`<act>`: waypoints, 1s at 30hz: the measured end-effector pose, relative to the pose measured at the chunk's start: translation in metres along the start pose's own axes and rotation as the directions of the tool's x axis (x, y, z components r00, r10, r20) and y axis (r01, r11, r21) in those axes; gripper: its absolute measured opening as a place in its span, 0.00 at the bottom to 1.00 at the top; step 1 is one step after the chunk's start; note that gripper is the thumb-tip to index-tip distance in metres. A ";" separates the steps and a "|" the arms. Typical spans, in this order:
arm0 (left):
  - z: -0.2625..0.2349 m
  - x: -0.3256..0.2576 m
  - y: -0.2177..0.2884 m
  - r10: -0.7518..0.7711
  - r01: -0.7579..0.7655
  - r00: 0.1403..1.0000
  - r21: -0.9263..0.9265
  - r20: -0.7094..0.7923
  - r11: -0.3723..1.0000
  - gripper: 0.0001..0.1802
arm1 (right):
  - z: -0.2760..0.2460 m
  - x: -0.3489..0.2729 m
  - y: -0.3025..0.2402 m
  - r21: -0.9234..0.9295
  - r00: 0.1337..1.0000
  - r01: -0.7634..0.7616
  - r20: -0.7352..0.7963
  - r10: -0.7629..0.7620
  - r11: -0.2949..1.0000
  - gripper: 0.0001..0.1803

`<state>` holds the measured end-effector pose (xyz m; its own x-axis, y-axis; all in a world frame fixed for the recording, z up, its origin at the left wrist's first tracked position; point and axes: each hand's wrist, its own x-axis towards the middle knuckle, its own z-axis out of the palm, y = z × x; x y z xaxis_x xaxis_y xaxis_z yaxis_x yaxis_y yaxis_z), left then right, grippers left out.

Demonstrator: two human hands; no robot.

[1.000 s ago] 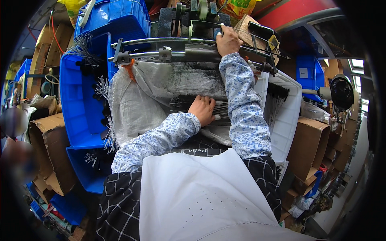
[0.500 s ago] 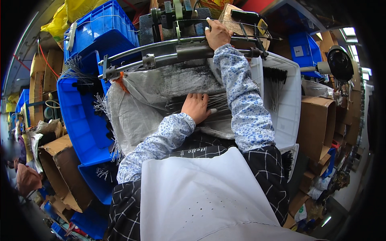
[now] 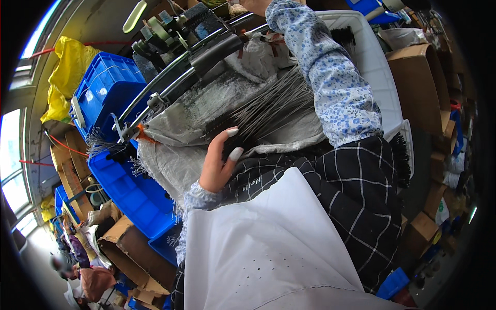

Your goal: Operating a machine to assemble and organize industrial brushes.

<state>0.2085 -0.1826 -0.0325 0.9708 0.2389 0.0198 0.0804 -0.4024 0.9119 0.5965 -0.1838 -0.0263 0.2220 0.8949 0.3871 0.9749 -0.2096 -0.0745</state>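
A bundle of thin grey wire stems [image 3: 279, 103] lies across a grey woven cloth [image 3: 178, 116] in front of me. My left hand [image 3: 218, 164] is at the near left end of the bundle. Its thumb and index finger are stretched out and apart, with nothing seen between them. At the top edge is my right hand [image 3: 254, 5], beside the far end of a metal rail frame [image 3: 178, 77]. The picture cuts off its fingers, so what it touches is hidden. Behind the rails stands a machine with a green wheel [image 3: 159, 28].
On the left, a blue bin [image 3: 132, 186] holds wire-stemmed pieces, below a blue crate [image 3: 111, 77]. To the right a white bin [image 3: 380, 77] contains black-bristled brushes [image 3: 343, 39]. Cardboard boxes [image 3: 421, 82] stand further right, and another carton [image 3: 137, 253] at lower left.
The view has turned and tilted. My left hand has drawn back toward me off the wire bundle, its fingers now apart. My right hand has shifted to the top edge, farther along the rails.
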 end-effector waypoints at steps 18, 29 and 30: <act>0.092 0.159 -0.039 -0.384 0.004 0.788 0.619 0.482 0.785 0.45 | -0.009 -0.320 -0.192 0.625 0.436 -0.577 0.780 0.449 -0.525 0.29; 0.132 0.164 -0.058 -0.342 0.098 0.620 0.363 0.706 0.927 0.55 | 0.020 -0.283 -0.191 0.629 0.279 0.125 0.720 0.635 -0.767 0.17; 0.131 0.158 -0.044 -0.333 0.013 0.627 0.418 0.704 0.908 0.55 | 0.023 -0.285 -0.195 0.626 0.311 0.173 0.698 0.645 -0.760 0.18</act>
<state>0.3878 -0.2424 -0.1233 0.7413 -0.3382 -0.5797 0.1801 -0.7319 0.6572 0.3437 -0.3890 -0.1431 0.7081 0.4182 -0.5689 -0.6940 0.5608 -0.4516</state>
